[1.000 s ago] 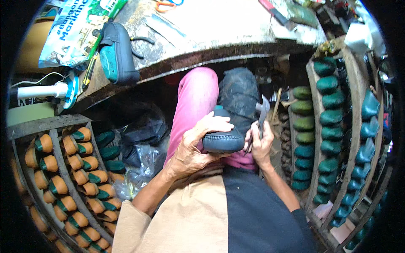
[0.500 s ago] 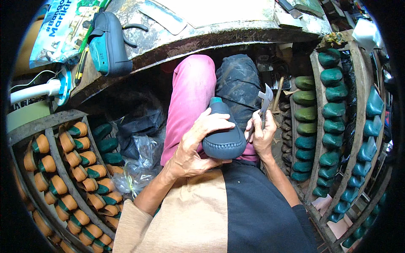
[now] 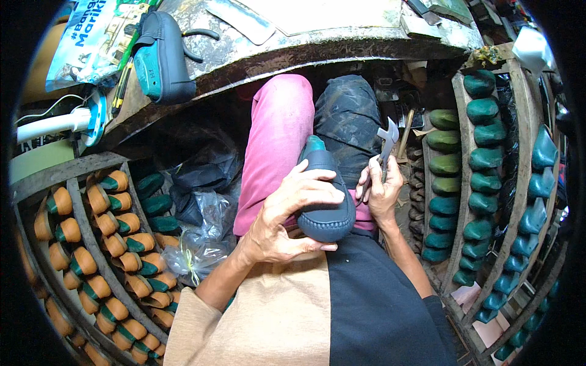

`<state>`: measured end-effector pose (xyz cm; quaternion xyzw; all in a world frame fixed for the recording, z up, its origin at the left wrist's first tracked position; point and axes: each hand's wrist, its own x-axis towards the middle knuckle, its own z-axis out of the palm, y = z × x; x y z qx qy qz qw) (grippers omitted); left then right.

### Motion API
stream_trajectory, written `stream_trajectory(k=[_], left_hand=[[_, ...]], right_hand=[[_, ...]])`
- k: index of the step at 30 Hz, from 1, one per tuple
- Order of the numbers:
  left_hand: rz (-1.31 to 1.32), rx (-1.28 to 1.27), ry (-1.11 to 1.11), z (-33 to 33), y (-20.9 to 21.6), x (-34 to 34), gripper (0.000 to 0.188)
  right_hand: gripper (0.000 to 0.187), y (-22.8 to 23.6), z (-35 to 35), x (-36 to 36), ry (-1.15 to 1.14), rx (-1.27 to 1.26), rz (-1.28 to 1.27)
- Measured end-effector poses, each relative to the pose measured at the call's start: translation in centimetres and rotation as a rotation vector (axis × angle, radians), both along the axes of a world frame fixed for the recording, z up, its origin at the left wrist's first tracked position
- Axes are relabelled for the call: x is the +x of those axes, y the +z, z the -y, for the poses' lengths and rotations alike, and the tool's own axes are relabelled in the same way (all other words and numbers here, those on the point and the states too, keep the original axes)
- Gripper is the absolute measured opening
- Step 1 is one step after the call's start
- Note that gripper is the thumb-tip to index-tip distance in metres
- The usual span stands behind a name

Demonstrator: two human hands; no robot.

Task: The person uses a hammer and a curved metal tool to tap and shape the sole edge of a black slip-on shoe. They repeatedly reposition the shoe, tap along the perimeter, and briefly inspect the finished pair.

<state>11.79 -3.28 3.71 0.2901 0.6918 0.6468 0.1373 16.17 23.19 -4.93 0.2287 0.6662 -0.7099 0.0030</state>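
A dark grey moccasin-style shoe (image 3: 326, 227) with a stitched toe seam sits on a green last, whose heel end shows at the top. My left hand (image 3: 284, 210) grips it over my lap, fingers across the upper and thumb under the toe. In my right hand (image 3: 384, 190), just right of the shoe, are metal lasting pincers (image 3: 389, 137) with a curved head pointing up. The pincers and the shoe are apart. The shoe's underside is hidden.
On the bench (image 3: 244, 64) ahead lie a similar shoe on a last (image 3: 162, 61), black-handled pliers (image 3: 198, 46) and a blade-like strip (image 3: 241, 21). A rack of tan shoes (image 3: 82, 262) stands left; racks of green lasts (image 3: 485, 158) stand right. A clear plastic bag (image 3: 204, 238) lies beside my left leg.
The shoe has tilted slightly, its toe lower and its heel end shifted a little right. My left thumb has slid into view beneath the toe. The pincers stay in my right hand.
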Motion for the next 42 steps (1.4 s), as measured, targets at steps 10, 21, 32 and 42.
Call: stream_trajectory(k=[10,21,32,42], left_hand=[[0.074,0.106,0.068,-1.5,0.4,0.9,0.057],[0.125,0.148,0.124,-1.6,-0.1,0.0,0.053],[0.071,-0.027,0.362,-7.7,-6.5,-7.1,0.081],[0.17,-0.198,0.402,-8.0,-10.5,-10.5,0.101]], right_hand=[[0.015,-0.1,-0.1,-0.1,0.014,-0.011,-0.006],[0.017,0.0,-0.2,-0.1,0.02,0.004,0.021],[0.017,1.4,-0.7,-0.6,0.054,0.029,0.159],[0.038,5.3,-4.7,1.5,0.695,1.026,0.153]])
